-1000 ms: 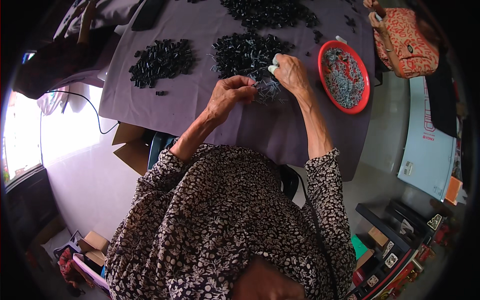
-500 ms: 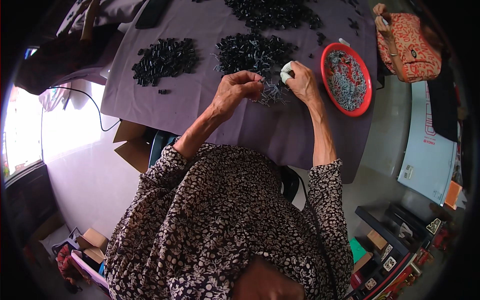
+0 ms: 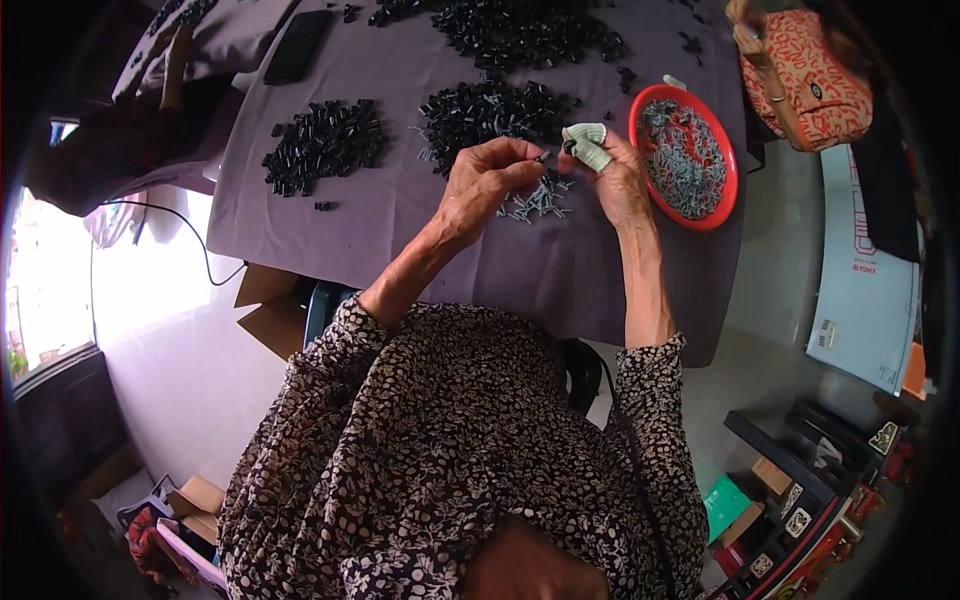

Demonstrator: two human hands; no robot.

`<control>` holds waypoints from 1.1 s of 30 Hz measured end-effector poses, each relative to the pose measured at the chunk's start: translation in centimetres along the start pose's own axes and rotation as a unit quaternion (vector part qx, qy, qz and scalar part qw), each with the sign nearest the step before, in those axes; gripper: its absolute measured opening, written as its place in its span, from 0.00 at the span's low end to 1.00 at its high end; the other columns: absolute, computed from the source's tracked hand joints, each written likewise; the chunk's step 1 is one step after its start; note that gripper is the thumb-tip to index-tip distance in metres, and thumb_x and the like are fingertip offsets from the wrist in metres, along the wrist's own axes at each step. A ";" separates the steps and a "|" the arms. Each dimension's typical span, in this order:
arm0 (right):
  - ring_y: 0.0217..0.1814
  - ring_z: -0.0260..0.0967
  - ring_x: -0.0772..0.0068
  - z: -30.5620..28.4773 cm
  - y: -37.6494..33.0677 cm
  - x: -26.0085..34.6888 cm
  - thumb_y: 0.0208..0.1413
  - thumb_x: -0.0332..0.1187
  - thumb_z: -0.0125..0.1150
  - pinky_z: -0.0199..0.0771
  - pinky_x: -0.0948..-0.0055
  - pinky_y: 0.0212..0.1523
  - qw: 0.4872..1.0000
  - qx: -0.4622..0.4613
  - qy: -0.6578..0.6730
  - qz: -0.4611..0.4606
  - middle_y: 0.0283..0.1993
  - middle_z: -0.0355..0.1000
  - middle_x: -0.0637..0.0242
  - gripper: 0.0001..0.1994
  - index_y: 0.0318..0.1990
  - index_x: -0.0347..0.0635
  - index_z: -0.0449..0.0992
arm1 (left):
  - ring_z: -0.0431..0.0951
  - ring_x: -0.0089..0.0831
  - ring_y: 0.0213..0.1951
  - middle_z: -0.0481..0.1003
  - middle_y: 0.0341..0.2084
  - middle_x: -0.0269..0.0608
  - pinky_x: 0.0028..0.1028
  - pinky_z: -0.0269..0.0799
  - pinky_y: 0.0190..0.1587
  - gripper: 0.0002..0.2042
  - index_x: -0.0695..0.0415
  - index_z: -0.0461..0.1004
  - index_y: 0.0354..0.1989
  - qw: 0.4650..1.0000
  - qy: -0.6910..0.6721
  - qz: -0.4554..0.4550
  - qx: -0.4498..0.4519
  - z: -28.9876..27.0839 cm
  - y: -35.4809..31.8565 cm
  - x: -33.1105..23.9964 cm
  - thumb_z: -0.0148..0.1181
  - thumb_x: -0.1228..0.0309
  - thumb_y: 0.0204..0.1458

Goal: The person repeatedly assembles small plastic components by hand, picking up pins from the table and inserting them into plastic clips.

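Person is sitting at a surface [image 3: 400,230] covered in a purple cloth, both hands raised just above it and meeting near the middle. Left hand [image 3: 482,180] is pinching a small black piece [image 3: 541,157] between thumb and fingertips, grip closed on it. Right hand [image 3: 612,172] is facing it, fingertips almost touching the left ones; its grip is curled and closed, a pale striped fingertip cover [image 3: 587,145] sitting on one finger, but whether it is also gripping the black piece is too small to tell. Directly below the hands a small scatter of grey pins [image 3: 535,200] is lying on the cloth. Just right of the right hand a red bowl [image 3: 725,160] is holding more grey metal bits. Three heaps of black pieces are lying on the cloth: one at the left [image 3: 325,145], one just beyond the hands [image 3: 490,112], one further back [image 3: 530,30]. A dark phone [image 3: 298,46] is lying at the far left. A red patterned bag [image 3: 805,80] is sitting off the surface's right edge.
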State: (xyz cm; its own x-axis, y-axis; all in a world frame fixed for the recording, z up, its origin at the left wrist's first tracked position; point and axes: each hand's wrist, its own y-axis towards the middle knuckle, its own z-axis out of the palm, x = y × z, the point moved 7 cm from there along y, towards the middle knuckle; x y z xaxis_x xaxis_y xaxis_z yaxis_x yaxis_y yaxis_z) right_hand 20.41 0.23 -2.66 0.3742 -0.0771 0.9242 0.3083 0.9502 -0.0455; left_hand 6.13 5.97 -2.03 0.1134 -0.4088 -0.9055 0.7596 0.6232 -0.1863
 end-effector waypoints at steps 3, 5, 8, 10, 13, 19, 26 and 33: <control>0.34 0.70 0.73 1.4 -0.5 1.4 0.52 0.27 0.53 0.71 0.73 0.40 0.999 0.018 0.001 -0.029 0.34 0.72 0.65 0.08 0.39 0.36 0.73 | 0.71 0.19 0.26 0.74 0.24 0.35 0.20 0.68 0.33 0.06 0.62 0.72 0.33 1.000 0.013 0.018 0.008 0.4 0.2 -0.5 0.55 0.74 0.49; 0.33 0.70 0.71 2.1 -0.8 2.7 0.51 0.25 0.52 0.72 0.73 0.38 0.988 0.001 -0.143 -0.065 0.34 0.72 0.65 0.08 0.39 0.35 0.73 | 0.71 0.19 0.26 0.74 0.25 0.35 0.20 0.68 0.33 0.06 0.63 0.72 0.33 1.000 0.002 0.026 0.004 0.9 0.0 -1.1 0.55 0.75 0.49; 0.33 0.72 0.70 3.6 -1.5 4.1 0.51 0.22 0.51 0.72 0.74 0.35 0.959 -0.024 -0.266 -0.097 0.33 0.73 0.63 0.09 0.40 0.35 0.73 | 0.72 0.20 0.27 0.74 0.25 0.36 0.20 0.68 0.34 0.06 0.64 0.72 0.34 0.999 -0.012 0.037 -0.010 1.0 0.0 -1.5 0.55 0.75 0.49; 0.34 0.72 0.70 5.0 -1.8 5.3 0.49 0.22 0.52 0.72 0.74 0.34 0.915 -0.011 -0.375 -0.148 0.34 0.73 0.61 0.10 0.40 0.35 0.72 | 0.72 0.20 0.27 0.74 0.26 0.37 0.20 0.69 0.34 0.06 0.64 0.72 0.35 0.999 -0.016 0.039 -0.019 0.8 0.0 -1.4 0.55 0.75 0.49; 0.33 0.73 0.66 6.0 -2.3 6.0 0.45 0.20 0.53 0.71 0.73 0.33 0.839 -0.003 -0.502 -0.211 0.35 0.73 0.56 0.12 0.40 0.35 0.71 | 0.73 0.21 0.28 0.74 0.26 0.37 0.21 0.70 0.36 0.07 0.64 0.72 0.36 0.997 -0.021 0.057 -0.038 0.7 0.0 -1.5 0.55 0.76 0.49; 0.28 0.71 0.59 5.6 -2.3 5.5 0.44 0.21 0.54 0.70 0.69 0.29 0.825 0.003 -0.539 -0.170 0.29 0.72 0.57 0.09 0.35 0.34 0.70 | 0.74 0.22 0.29 0.74 0.27 0.37 0.21 0.70 0.37 0.06 0.64 0.72 0.35 0.997 -0.021 0.063 -0.029 1.0 0.0 -1.3 0.55 0.76 0.49; 0.34 0.69 0.74 1.2 -1.2 2.8 0.49 0.25 0.56 0.69 0.77 0.39 0.997 -0.022 -0.027 -0.071 0.32 0.73 0.65 0.06 0.35 0.37 0.74 | 0.71 0.19 0.27 0.73 0.24 0.35 0.19 0.67 0.33 0.06 0.64 0.73 0.34 0.998 -0.011 0.055 -0.029 1.5 -0.2 -1.5 0.55 0.76 0.48; 0.35 0.68 0.75 1.9 -1.7 2.9 0.48 0.25 0.57 0.68 0.77 0.41 0.996 -0.021 0.029 -0.081 0.33 0.72 0.65 0.07 0.36 0.35 0.74 | 0.69 0.16 0.28 0.74 0.25 0.33 0.17 0.66 0.32 0.07 0.65 0.72 0.34 0.996 0.041 0.076 0.001 2.6 -0.5 -2.3 0.54 0.74 0.48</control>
State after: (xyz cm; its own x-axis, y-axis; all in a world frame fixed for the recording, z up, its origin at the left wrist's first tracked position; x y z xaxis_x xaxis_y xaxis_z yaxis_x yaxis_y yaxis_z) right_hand 19.32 -1.07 0.80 0.3655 -0.2472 0.8974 0.4047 0.9104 0.0859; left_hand 7.14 4.85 1.14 0.1744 -0.2547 -0.9512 0.7385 0.6728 -0.0447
